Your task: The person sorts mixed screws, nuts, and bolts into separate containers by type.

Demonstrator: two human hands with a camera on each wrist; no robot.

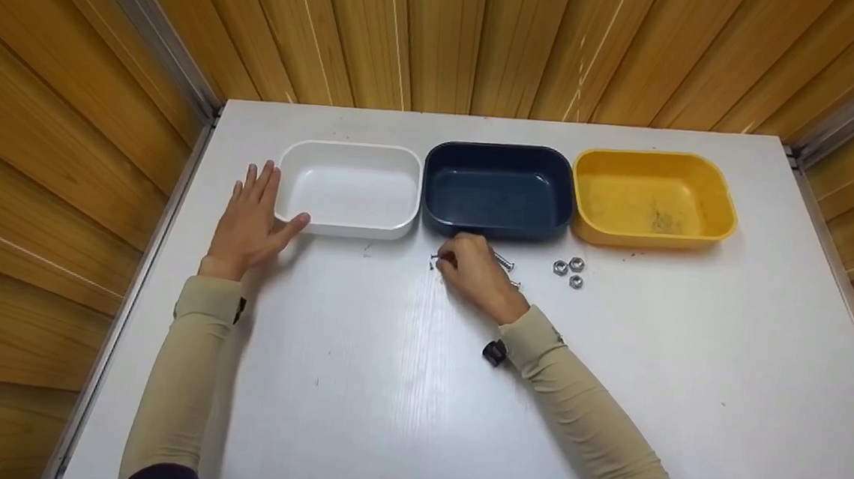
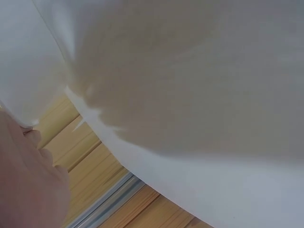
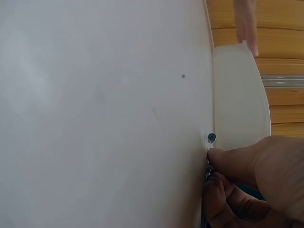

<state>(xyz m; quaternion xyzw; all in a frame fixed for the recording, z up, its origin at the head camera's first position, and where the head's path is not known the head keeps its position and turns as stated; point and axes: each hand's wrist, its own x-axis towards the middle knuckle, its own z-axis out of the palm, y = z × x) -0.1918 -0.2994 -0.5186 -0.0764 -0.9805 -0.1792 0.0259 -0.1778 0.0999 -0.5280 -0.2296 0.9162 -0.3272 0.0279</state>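
Note:
My left hand lies along the left end of the white tray, fingers straight and thumb at its front rim. In the left wrist view the same hand shows at the lower left. Just in front of the dark blue tray, my right hand has its thumb and fingertips together on a small screw, mostly hidden by the fingers. Another screw shows its dark round head beside the thumb. Silver bolts lie partly behind the right hand.
Three hex nuts lie right of the bolts, before the yellow tray. The three trays stand in a row along the back of the white table. Wood-look panels close off the back and sides.

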